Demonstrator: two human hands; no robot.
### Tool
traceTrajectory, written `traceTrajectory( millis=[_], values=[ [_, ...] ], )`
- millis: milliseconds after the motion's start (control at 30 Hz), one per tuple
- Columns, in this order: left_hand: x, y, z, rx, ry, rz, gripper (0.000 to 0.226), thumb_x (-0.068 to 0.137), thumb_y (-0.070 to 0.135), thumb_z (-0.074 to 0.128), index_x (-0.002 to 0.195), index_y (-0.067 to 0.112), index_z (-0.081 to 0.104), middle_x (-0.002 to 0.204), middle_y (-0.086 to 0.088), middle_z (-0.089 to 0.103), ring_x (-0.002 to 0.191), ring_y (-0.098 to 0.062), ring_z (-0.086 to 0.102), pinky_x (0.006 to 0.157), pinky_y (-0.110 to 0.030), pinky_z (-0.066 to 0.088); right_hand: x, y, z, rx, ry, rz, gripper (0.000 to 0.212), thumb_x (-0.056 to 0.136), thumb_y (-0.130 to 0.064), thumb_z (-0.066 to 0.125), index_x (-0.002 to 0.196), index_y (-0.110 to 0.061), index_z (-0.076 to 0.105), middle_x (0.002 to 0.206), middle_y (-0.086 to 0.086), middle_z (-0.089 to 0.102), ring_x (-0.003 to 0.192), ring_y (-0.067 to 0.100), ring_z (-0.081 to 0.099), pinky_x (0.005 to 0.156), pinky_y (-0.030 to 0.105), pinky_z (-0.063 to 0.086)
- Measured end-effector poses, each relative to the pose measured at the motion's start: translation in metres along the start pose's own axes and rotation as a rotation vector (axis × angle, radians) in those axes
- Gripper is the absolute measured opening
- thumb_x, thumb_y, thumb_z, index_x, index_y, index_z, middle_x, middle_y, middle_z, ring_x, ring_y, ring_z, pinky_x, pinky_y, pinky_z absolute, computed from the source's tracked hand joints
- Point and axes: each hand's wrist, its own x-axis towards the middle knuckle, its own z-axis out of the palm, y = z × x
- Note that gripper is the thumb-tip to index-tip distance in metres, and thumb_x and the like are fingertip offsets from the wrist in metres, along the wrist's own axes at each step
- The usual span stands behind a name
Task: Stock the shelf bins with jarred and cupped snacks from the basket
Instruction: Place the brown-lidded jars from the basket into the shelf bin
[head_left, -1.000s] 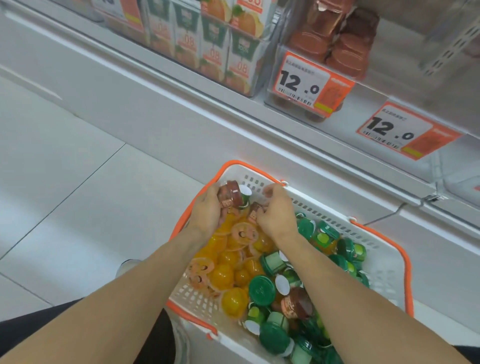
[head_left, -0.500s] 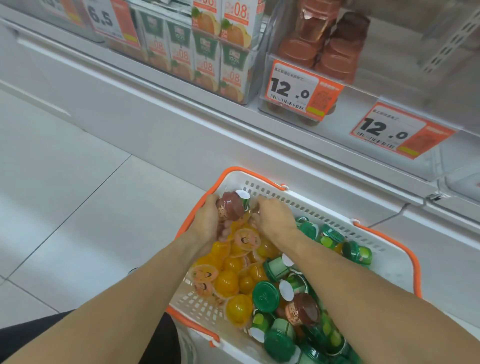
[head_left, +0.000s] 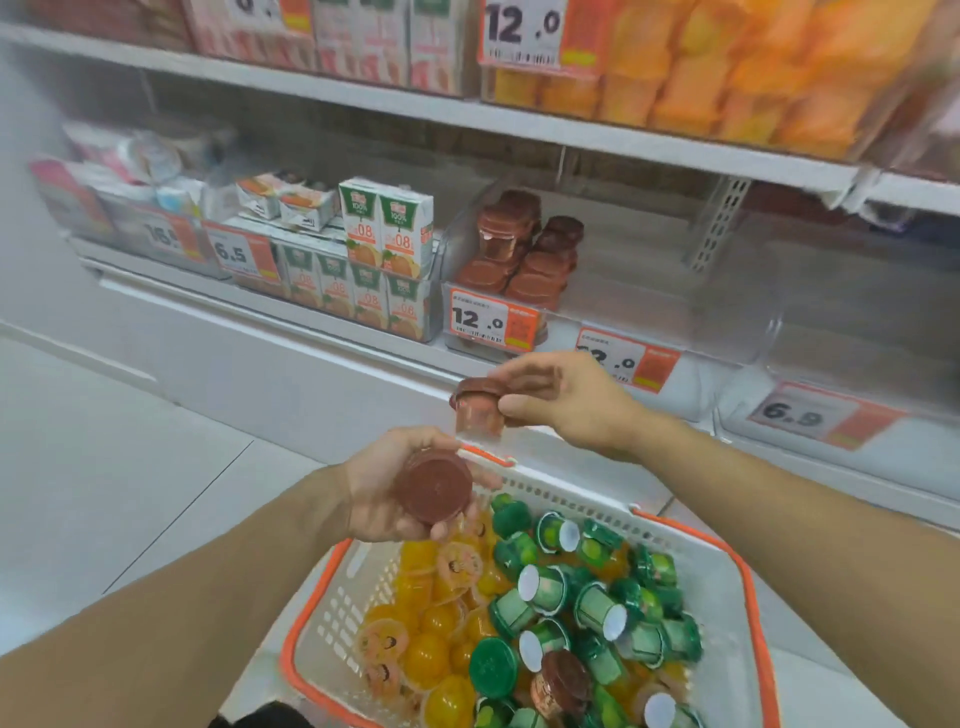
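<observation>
- Head view, step in hand: I judge this the carry from basket (head_left: 727, 587) to shelf. Each hand has a brown-lidded jar, and both are lifted clear above the basket's far rim.
- Head view, next move: the clear bin (head_left: 613, 270) already stacked with brown jars (head_left: 524, 249) sits just ahead on the lower shelf. I expect to reach forward and set these in upright beside that stack.
- Head view, left hand (head_left: 384, 488): palm turned up, its grip curled round a jar (head_left: 434, 486) whose lid faces me.
- Head view, right hand (head_left: 566, 400): extended further toward the shelf, thumb and fingers pinching the second jar (head_left: 478, 410) at its lid, jar upright.
</observation>
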Motion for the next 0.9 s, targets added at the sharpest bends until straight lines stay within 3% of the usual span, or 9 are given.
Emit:
traceTrajectory(
  millis=[100, 233, 300, 367, 500, 667, 767, 900],
  values=[
    [-0.012, 0.03, 0.026, 0.055, 0.018, 0.064, 0.06, 0.085, 0.042, 0.039, 0.126, 0.006, 0.065, 0.081, -0.017, 0.064, 0.048, -0.028, 0.058, 0.044, -0.024, 0.025, -0.022, -0.026, -0.018, -0.01, 0.095, -0.124, 0.029, 0.081, 0.007, 0.074, 0.098, -0.016, 0.07, 0.097, 0.005, 0.074, 0.092, 0.012, 0.07, 0.086, 0.024, 0.056],
    [-0.022, 0.067, 0.064, 0.024, 0.044, 0.227, 0.048, 0.086, 0.046, 0.042, 0.093, 0.003, 0.062, 0.076, -0.02, 0.061, 0.044, -0.028, 0.056, 0.035, -0.017, 0.028, -0.038, -0.032, -0.034, -0.027, 0.195, -0.242, 0.027, 0.081, 0.003, 0.076, 0.099, -0.016, 0.07, 0.099, 0.002, 0.075, 0.096, 0.012, 0.07, 0.093, 0.027, 0.052],
    [-0.021, 0.079, 0.077, 0.055, 0.05, 0.261, 0.05, 0.091, 0.05, 0.041, 0.091, 0.004, 0.061, 0.076, -0.019, 0.06, 0.042, -0.028, 0.057, 0.032, -0.016, 0.027, -0.037, -0.035, -0.042, 0.013, 0.236, -0.267, 0.026, 0.079, -0.002, 0.079, 0.102, -0.01, 0.069, 0.103, 0.006, 0.075, 0.099, 0.016, 0.07, 0.095, 0.032, 0.053],
    [-0.016, 0.086, 0.083, 0.064, 0.051, 0.284, 0.054, 0.093, 0.054, 0.041, 0.094, 0.003, 0.06, 0.077, -0.018, 0.06, 0.043, -0.028, 0.057, 0.032, -0.017, 0.027, -0.033, -0.042, -0.047, 0.119, 0.248, -0.22, 0.025, 0.08, -0.014, 0.08, 0.102, -0.009, 0.069, 0.102, 0.008, 0.074, 0.099, 0.021, 0.068, 0.093, 0.036, 0.053],
    [-0.003, 0.095, 0.087, 0.027, 0.073, 0.394, 0.058, 0.09, 0.058, 0.043, 0.104, 0.003, 0.056, 0.079, -0.019, 0.06, 0.047, -0.028, 0.057, 0.034, -0.017, 0.026, -0.019, -0.057, -0.053, 0.306, 0.208, 0.023, 0.024, 0.094, -0.033, 0.064, 0.104, -0.011, 0.066, 0.09, 0.006, 0.071, 0.084, 0.019, 0.067, 0.075, 0.034, 0.051],
    [0.012, 0.103, 0.096, -0.094, 0.136, 0.528, 0.058, 0.094, 0.053, 0.039, 0.097, -0.001, 0.06, 0.078, -0.019, 0.063, 0.049, -0.029, 0.058, 0.032, -0.016, 0.024, 0.001, -0.066, -0.06, 0.395, 0.281, -0.042, 0.026, 0.09, -0.022, 0.07, 0.104, -0.001, 0.069, 0.089, 0.015, 0.072, 0.076, 0.023, 0.065, 0.073, 0.028, 0.057],
    [0.016, 0.106, 0.095, -0.199, 0.189, 0.556, 0.056, 0.096, 0.045, 0.037, 0.102, -0.004, 0.062, 0.081, -0.022, 0.062, 0.053, -0.031, 0.06, 0.031, -0.017, 0.026, 0.022, -0.065, -0.069, 0.295, 0.436, -0.106, 0.02, 0.085, -0.021, 0.077, 0.098, -0.006, 0.073, 0.095, 0.014, 0.075, 0.082, 0.02, 0.069, 0.082, 0.03, 0.059],
    [0.016, 0.109, 0.088, -0.293, 0.258, 0.557, 0.052, 0.095, 0.038, 0.042, 0.108, -0.009, 0.062, 0.085, -0.024, 0.062, 0.06, -0.033, 0.066, 0.034, -0.02, 0.036, 0.064, -0.057, -0.081, -0.014, 0.63, -0.188, 0.018, 0.084, -0.021, 0.079, 0.098, -0.014, 0.071, 0.095, -0.001, 0.073, 0.082, 0.005, 0.066, 0.071, 0.014, 0.05]
  ],
)
